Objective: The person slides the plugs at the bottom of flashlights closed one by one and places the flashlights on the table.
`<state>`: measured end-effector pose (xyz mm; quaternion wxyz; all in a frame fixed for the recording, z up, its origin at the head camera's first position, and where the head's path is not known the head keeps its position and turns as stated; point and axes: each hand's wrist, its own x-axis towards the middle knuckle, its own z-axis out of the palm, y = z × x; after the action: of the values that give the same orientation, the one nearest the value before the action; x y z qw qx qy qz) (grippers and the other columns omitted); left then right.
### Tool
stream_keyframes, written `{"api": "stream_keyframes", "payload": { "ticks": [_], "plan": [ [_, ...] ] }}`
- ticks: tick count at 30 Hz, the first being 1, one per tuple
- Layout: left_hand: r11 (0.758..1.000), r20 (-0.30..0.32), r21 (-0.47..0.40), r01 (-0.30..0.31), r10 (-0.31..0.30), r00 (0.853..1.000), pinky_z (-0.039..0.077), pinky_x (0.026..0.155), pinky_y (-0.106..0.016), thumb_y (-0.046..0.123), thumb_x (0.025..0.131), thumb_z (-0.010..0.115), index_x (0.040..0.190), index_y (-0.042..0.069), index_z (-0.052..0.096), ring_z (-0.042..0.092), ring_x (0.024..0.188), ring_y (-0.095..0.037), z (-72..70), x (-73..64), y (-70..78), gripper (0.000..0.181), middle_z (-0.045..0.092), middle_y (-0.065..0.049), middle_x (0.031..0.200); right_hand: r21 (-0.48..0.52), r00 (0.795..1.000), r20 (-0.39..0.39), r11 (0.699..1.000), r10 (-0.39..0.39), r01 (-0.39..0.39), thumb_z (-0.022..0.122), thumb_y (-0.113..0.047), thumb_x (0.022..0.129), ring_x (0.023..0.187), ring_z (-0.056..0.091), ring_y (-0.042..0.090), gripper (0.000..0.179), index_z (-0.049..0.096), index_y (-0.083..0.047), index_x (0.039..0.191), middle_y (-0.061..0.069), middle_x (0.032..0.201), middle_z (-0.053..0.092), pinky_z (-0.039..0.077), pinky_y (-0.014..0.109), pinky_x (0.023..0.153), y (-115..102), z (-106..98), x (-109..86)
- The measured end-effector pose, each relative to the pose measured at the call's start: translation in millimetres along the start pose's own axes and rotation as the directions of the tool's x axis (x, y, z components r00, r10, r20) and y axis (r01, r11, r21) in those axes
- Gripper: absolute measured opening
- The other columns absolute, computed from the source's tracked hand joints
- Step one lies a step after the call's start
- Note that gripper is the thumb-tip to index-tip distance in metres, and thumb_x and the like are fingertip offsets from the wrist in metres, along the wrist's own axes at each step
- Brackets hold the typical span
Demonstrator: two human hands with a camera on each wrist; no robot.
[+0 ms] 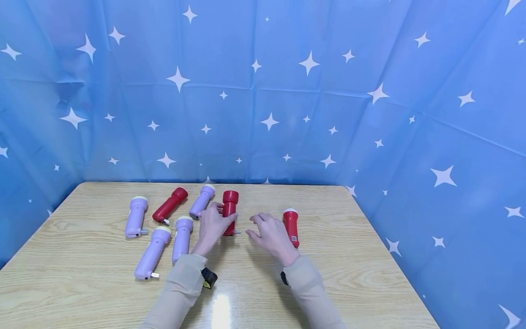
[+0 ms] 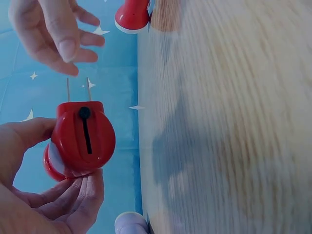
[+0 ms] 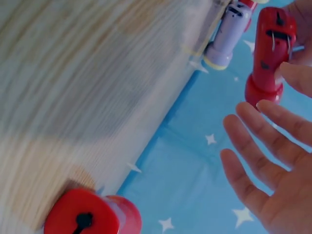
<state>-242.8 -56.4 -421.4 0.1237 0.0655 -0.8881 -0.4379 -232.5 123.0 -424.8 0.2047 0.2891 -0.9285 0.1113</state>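
Note:
A red flashlight (image 1: 230, 197) with flip-out plug prongs is held up in my left hand (image 1: 212, 225), thumb on one side and fingers on the other. The left wrist view shows its tail end (image 2: 83, 139), with a black slider in a slot and two metal prongs standing out. To the right of the flashlight, my right hand (image 1: 270, 234) hovers with its fingers spread and nothing in them. Beyond that hand, another red flashlight (image 1: 291, 224) with a white rim stands in the head view.
Left of my hands are several purple flashlights, including one at the far left (image 1: 136, 217) and one near my left sleeve (image 1: 153, 253). A third red flashlight (image 1: 169, 205) lies among them. The wooden table (image 1: 361, 283) ends at a blue star-patterned curtain (image 1: 287, 114).

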Motion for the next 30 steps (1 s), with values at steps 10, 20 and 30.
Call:
{"api": "stream_keyframes", "payload": {
  "ticks": [10, 20, 30],
  "plan": [
    [0.999, 0.014, -0.034, -0.004, 0.005, 1.000, 0.055, 0.075, -0.039, 0.031, 0.079, 0.074, 0.108, -0.003, 0.058, 0.067, 0.089, -0.029, 5.4, -1.5, 2.3, 0.048, 0.069, -0.021, 0.101, -0.027, 0.998, 0.036, 0.998, -0.048, 0.049, 0.070, -0.035, 0.083, 0.087, 0.067, 0.018, 0.035, 0.066, -0.010, 0.107, 0.003, 0.099, 0.070, 0.055, 0.031, 0.074, -10.1, 5.9, -0.1],
    [0.999, 0.022, -0.039, 0.009, -0.008, 1.000, 0.056, 0.069, -0.035, 0.033, 0.078, 0.075, 0.105, -0.003, 0.059, 0.067, 0.084, -0.027, 5.2, -3.0, 7.6, 0.047, 0.070, -0.021, 0.099, -0.020, 0.997, 0.031, 0.998, -0.067, 0.067, 0.070, -0.034, 0.084, 0.083, 0.065, 0.018, 0.036, 0.065, -0.007, 0.106, 0.003, 0.093, 0.068, 0.054, 0.032, 0.075, -14.8, 6.6, 0.1],
    [1.000, 0.012, -0.028, -0.011, 0.011, 1.000, 0.054, 0.065, -0.032, 0.034, 0.078, 0.075, 0.101, -0.002, 0.060, 0.066, 0.079, -0.026, 6.0, -3.0, 6.2, 0.046, 0.070, -0.019, 0.093, -0.011, 0.997, 0.032, 0.997, -0.074, 0.074, 0.071, -0.031, 0.084, 0.080, 0.064, 0.015, 0.033, 0.065, -0.006, 0.106, 0.001, 0.090, 0.068, 0.054, 0.031, 0.075, -15.0, 6.1, -0.3]
  ]
}}
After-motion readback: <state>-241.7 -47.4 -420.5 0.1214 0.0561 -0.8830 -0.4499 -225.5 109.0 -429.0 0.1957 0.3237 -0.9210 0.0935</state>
